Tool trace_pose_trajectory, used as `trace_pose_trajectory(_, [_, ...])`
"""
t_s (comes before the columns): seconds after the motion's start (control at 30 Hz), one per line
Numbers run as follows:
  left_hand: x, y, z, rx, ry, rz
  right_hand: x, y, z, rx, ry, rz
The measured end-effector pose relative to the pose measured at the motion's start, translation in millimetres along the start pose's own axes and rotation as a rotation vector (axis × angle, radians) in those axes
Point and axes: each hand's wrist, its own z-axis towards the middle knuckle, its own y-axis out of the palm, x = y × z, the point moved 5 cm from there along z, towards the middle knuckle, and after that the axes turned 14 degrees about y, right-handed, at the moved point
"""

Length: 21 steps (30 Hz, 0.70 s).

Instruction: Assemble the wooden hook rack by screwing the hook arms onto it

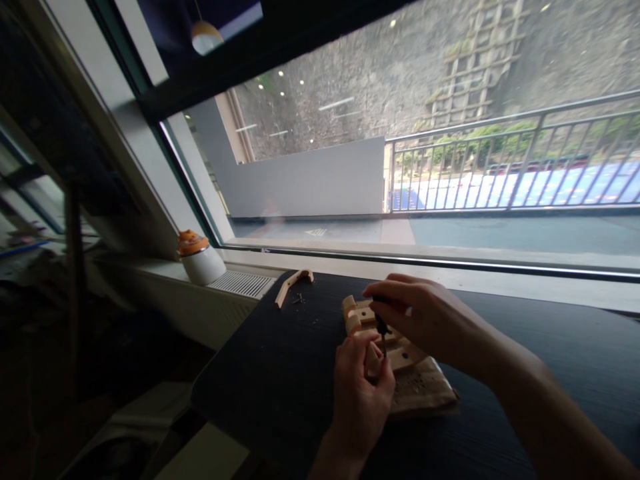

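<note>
My right hand (pixel 413 310) is closed around the handle of a screwdriver (pixel 383 327), whose shaft points down at a pale wooden piece. My left hand (pixel 363 383) pinches a small wooden block (pixel 373 360) beside the screwdriver's tip; the fingers hide the tip's exact contact. Both hands are over a wooden assembly (pixel 365 313) of slats with dark holes and rounded ends. Beneath it lies a flat brown board or pad (pixel 425 390) marked with many small holes. Part of the assembly is hidden behind my right hand.
A bent wooden piece (pixel 290 287) lies at the dark table's (pixel 265 373) far left corner, with several small screws (pixel 299 299) beside it. A white container with an orange top (pixel 200 259) stands on the sill near a vent grille (pixel 243 283). A large window borders the table's far side.
</note>
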Motion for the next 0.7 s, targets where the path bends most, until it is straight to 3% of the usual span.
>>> trace_pose_trajectory(0.43, [0.7, -1.0, -0.7, -0.014, 0.007, -0.009, 5.1, -2.6, 1.0, 0.019, 0.045, -0.010])
trace_pose_trajectory(0.7, [-2.5, 1.0, -3.0, -0.022, 0.007, 0.005, -2.2, 0.5, -1.6, -0.059, 0.050, 0.082])
